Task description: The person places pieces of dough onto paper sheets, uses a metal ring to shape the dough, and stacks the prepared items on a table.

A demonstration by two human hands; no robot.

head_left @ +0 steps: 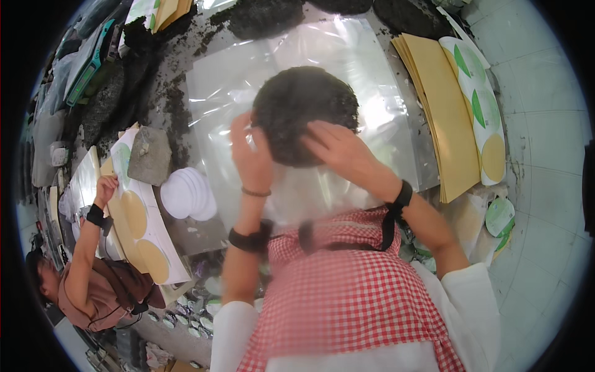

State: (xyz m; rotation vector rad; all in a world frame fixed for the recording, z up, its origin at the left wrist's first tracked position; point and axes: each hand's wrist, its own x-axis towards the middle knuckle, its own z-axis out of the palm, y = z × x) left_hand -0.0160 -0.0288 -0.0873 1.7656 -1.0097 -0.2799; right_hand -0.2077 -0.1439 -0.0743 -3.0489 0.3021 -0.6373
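The left grip (253,152) is at the left edge of a nearly black, round, rough-rimmed disc (294,96); its fingers are bent and slightly apart, and blur leaves me unable to tell whether they pinch the rim. The right grip (344,147) is open, its fingers spread over the near right part of the disc; whether they press or merely hover I cannot tell. The disc, whose material is also unclear, lies over shiny, clear plastic sheeting (214,93), which extends past it on every side.

The step in hand looks like positioning or smoothing the disc with both hands. The next move on it seems to call for light, even contact at the rim, since the edge looks crumbly and the slick sheeting could slide.

Near the disc, on its left, are a fanned pile of thin white rounds (185,193) and a rough grey block (150,155) on the grey tabletop (201,239). Farther left of it sits a co-worker in a brown top (93,291). Right of the disc lie stacked tan paper sheets (443,124) and a white strip with round green-leaf designs (466,68). Beyond it are dark, flattened mounds (266,17).
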